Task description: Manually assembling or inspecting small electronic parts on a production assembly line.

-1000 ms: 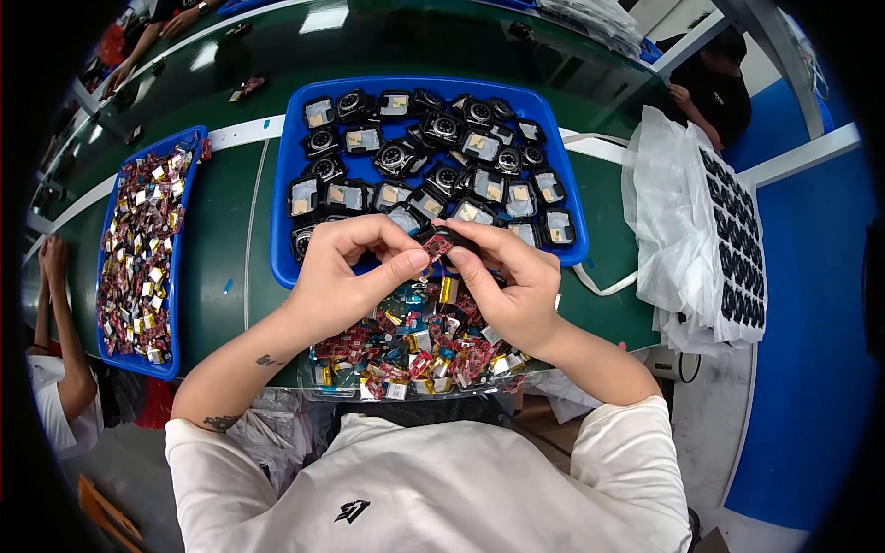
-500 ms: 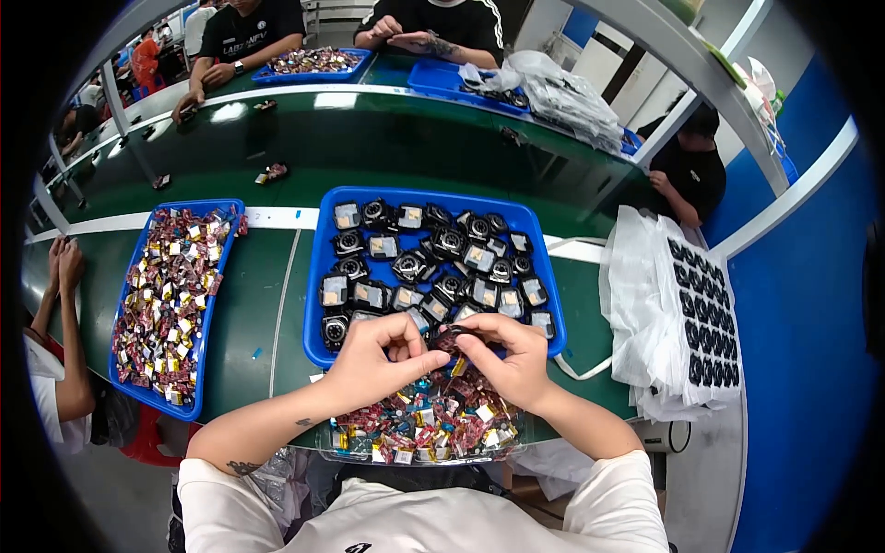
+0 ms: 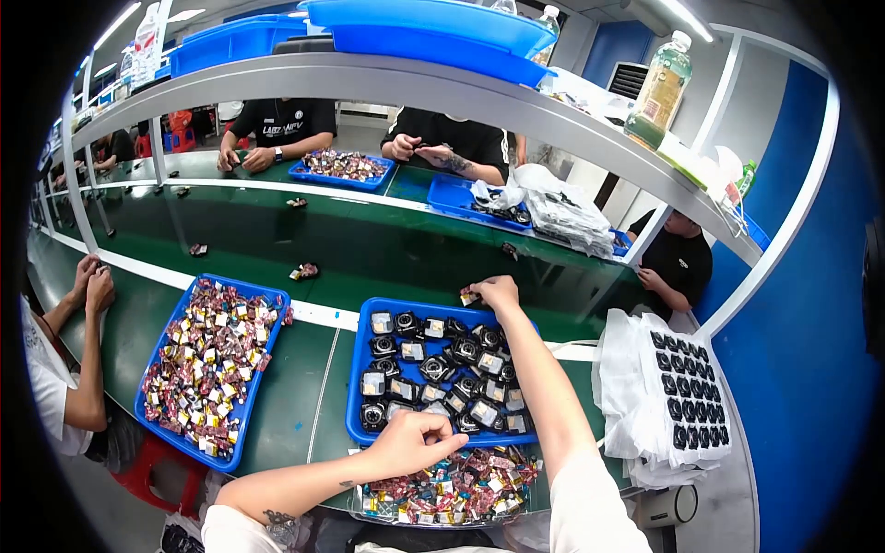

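My right hand (image 3: 499,292) reaches past the far rim of a blue tray (image 3: 352,392). Its fingers are closed on a small watch assembly (image 3: 469,296), dark with red and pale yellow parts, held above the green belt. Black watch cases (image 3: 436,369), some showing round backs and others pale square faces, fill the tray. Over the near rim my left hand (image 3: 415,442) is curled, thumb against fingers; whether anything is inside is hidden. Just below it lies a heap of small red, white and yellow electronic parts (image 3: 442,488) in a clear tray.
Left stands another blue tray (image 3: 278,355) heaped with similar parts. Several assemblies (image 3: 303,271) lie on the green belt (image 3: 396,267). White sheets (image 3: 627,387) with rows of black pieces are stacked right. Overhead runs a metal shelf (image 3: 415,88). Co-workers sit opposite and at left.
My right hand has moved away from the left, forward over the tray, carrying the assembly. My left hand stays near the tray's near edge. The view has tilted up, showing the shelf.
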Tool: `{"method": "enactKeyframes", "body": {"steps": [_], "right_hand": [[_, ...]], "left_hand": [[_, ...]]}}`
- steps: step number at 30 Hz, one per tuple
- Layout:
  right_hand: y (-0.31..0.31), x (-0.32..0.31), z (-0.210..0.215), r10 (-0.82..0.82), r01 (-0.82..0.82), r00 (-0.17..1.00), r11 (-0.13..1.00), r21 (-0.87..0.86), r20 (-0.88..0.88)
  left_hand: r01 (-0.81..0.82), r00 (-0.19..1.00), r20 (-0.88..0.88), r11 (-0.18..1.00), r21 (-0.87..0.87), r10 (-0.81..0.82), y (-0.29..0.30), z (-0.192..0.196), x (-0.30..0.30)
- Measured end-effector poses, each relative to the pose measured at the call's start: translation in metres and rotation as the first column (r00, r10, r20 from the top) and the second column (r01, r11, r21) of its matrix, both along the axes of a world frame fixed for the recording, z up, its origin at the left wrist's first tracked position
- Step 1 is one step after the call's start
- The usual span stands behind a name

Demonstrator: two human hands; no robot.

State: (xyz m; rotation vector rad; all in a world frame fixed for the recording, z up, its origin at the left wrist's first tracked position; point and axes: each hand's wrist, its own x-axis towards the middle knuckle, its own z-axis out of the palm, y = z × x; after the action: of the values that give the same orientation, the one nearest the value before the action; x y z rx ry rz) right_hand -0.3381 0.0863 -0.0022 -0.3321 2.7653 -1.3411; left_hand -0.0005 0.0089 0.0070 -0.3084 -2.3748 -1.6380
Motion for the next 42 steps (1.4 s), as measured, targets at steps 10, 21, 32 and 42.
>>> {"method": "enactKeyframes", "body": {"steps": [10,21,32,42], "right_hand": [[0.001,0.021,0.005,0.028,0.036,0.974,0.962,0.272,-0.226],[0.090,0.254,0.065,0.909,-0.955,0.095,0.197,0.220,-0.405],[0.109,0.267,0.012,0.930,-0.915,0.115,0.236,0.328,-0.348],[0.115,0.268,0.003,0.748,-0.824,0.563,0.476,-0.308,-0.352]], "left_hand": [[0.019,0.996,0.089,0.999,0.043,-0.023,-0.001,0.000,-0.007],[-0.035,0.987,0.158,0.957,0.288,-0.011,-0.012,-0.011,-0.005],[-0.003,0.976,0.208,0.959,0.284,-0.059,-0.006,-0.007,-0.007],[0.021,0.970,0.222,0.943,0.332,-0.100,-0.008,-0.012,-0.003]]}}
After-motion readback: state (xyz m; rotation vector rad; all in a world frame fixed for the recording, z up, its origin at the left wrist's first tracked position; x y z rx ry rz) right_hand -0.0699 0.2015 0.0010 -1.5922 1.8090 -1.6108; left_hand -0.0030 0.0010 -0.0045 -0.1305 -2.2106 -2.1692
